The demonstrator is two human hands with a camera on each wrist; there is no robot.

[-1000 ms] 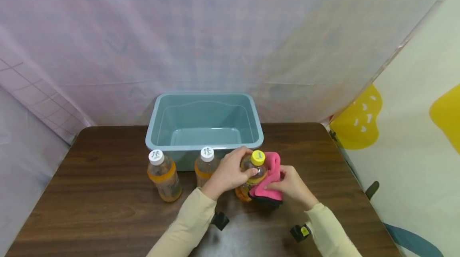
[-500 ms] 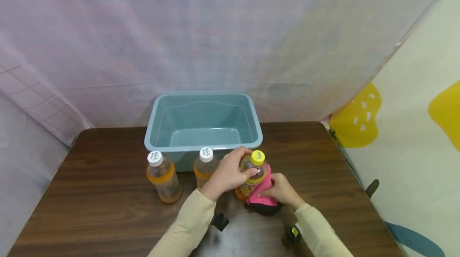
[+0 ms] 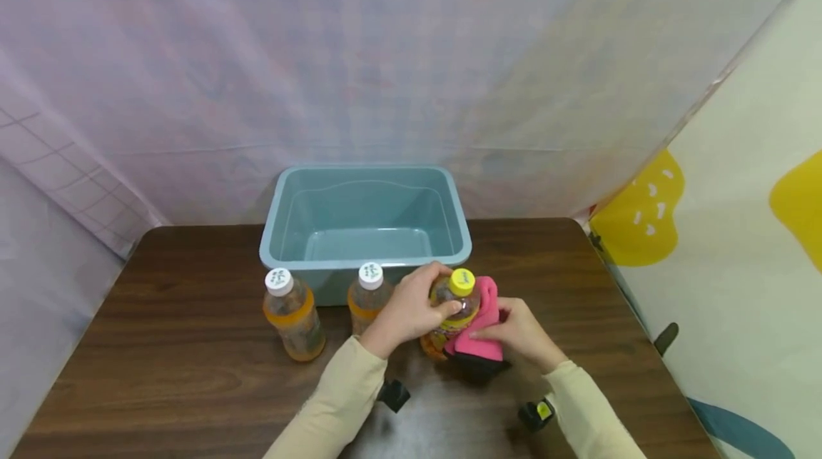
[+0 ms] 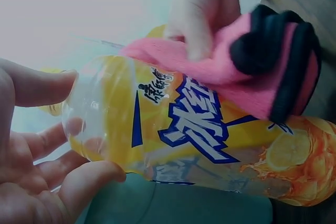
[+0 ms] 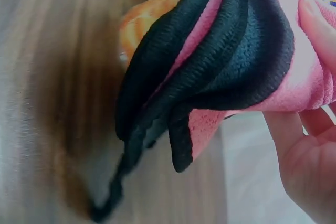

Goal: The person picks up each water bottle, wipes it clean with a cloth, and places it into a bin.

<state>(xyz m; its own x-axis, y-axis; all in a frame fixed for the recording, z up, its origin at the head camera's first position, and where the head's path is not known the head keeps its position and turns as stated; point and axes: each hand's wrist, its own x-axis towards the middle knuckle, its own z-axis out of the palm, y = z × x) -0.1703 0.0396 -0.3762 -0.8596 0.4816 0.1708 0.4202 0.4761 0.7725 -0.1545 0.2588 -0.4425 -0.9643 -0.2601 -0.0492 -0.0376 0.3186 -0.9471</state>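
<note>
A clear plastic drink bottle with a yellow cap (image 3: 462, 282) stands upright on the table; the left wrist view shows its yellow label (image 4: 194, 124) with blue-edged lettering. My left hand (image 3: 411, 309) grips it round the shoulder, thumb on the near side. My right hand (image 3: 523, 330) pinches a folded pink cloth (image 3: 478, 330) and holds it against the bottle's right side. In the right wrist view the cloth's black edging (image 5: 210, 77) hangs in folds, with my right fingers (image 5: 320, 30) at the right. The bottle's far side is hidden.
Two white-capped bottles stand to the left: an outer bottle (image 3: 295, 323) and a nearer bottle (image 3: 367, 302), partly behind my left hand. A blue-green plastic tub (image 3: 366, 264) sits behind them on the dark wooden table (image 3: 193, 373). A curtain (image 3: 385, 73) hangs behind.
The right hand and pink cloth slid down and inward along the bottle, then back up and slightly right. The left hand stays on the bottle.
</note>
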